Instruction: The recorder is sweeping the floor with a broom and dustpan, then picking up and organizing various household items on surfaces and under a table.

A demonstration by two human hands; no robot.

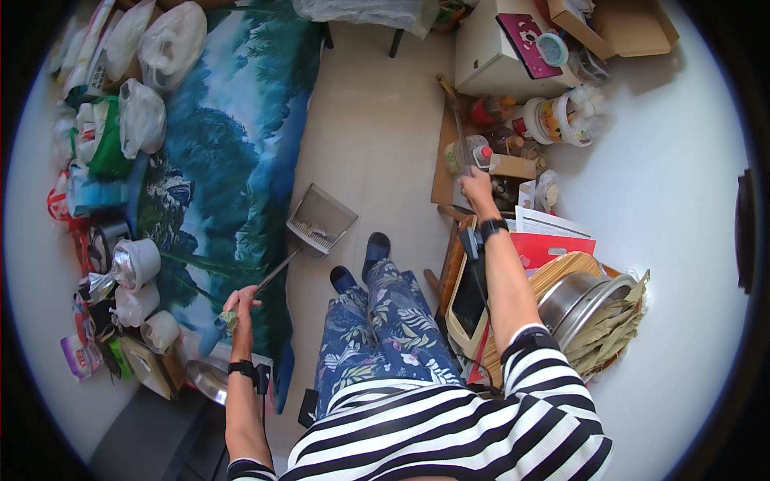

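My left hand [242, 300] is closed around the long handle of a dustpan [322, 220], along with a crumpled greenish-white scrap [229, 320]. The dustpan is grey, has a toothed edge, and holds some light debris; it hangs over or rests on the floor by the draped cloth, left of my slippers. My right hand [477, 187] is reached out to the right, shut on a thin stick-like handle [461, 133] that runs away past the bottles. Its far end [445, 86] looks yellowish and blurred, near a white cabinet.
A blue landscape-print cloth [222, 150] covers a long surface at left, with bags and tubs along it. Tiled floor [379, 108] runs between. At right stand a plastic bottle [469, 154], a white cabinet [493, 54], a wooden-framed item [460, 270], a steel pot [571, 300] and dried leaves [613, 333].
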